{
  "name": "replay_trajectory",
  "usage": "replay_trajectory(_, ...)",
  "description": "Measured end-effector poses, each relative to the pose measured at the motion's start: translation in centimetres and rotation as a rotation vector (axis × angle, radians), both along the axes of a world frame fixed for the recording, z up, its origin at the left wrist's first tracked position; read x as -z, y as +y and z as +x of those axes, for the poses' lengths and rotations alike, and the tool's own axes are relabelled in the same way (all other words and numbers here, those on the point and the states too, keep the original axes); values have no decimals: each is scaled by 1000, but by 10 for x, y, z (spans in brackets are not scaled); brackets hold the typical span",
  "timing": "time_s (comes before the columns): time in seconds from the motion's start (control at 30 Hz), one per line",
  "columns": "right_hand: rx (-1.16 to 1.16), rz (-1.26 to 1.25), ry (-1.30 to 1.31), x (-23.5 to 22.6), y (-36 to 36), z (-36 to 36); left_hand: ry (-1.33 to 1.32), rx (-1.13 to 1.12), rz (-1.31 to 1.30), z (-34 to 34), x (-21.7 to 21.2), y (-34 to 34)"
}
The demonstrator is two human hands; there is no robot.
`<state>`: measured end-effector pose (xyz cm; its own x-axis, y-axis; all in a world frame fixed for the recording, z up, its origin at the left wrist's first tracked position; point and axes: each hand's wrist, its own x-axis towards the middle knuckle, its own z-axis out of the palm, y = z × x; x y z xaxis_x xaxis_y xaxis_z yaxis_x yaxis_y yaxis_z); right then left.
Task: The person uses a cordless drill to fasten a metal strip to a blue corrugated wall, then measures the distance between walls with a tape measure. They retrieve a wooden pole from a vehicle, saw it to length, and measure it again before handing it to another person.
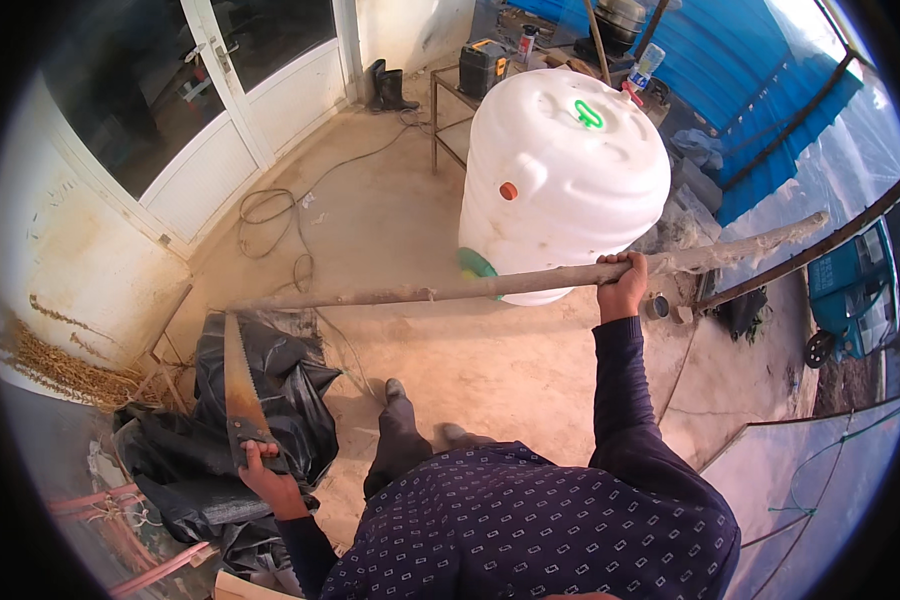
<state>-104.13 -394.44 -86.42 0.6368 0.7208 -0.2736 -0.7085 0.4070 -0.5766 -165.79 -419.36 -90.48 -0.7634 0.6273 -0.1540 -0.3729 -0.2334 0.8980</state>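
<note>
My left hand (272,479) is closed round the dark handle of a rusty hand saw (241,385). The blade points away from me, and its tip is close to the left end of a long wooden pole (370,296); whether they touch I cannot tell. With fingers wrapped over the pole, my right hand (622,284) grips it right of its middle. The pole lies crosswise before me, its right end rising past a big white plastic barrel (560,170). A heap of black plastic sheeting (280,390) is under and beside the saw.
Beyond the barrel, a toolbox (483,68) sits on a metal-framed table (448,92). Black boots (392,88) stand against the wall near a white door (232,80). A cable (300,230) trails over the floor. Dried stalks (65,365) lean at the left; a blue machine (850,290) stands at the right.
</note>
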Motion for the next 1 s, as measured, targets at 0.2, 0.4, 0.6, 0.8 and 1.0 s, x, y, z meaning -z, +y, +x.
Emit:
replay_trajectory(0.2, -3, -36, -120, 20, 84, 40, -216, -16, 185, -39, 39, 149)
replay_trajectory(0.4, -25, -215, -153, 40, 163, 68, -530, -9, 52, -57, 68, 310)
replay_trajectory(0.6, -97, -192, -170, 61, 233, 108, -669, 47, 164, -47, 57, 450)
replay_trajectory(0.8, -180, -192, -68, 56, 306, 179, -464, 66, -13, -4, 60, 554)
replay_trajectory(1.0, -163, -272, -113, 42, 351, 268, -543, 20, 89, 81, 56, 611)
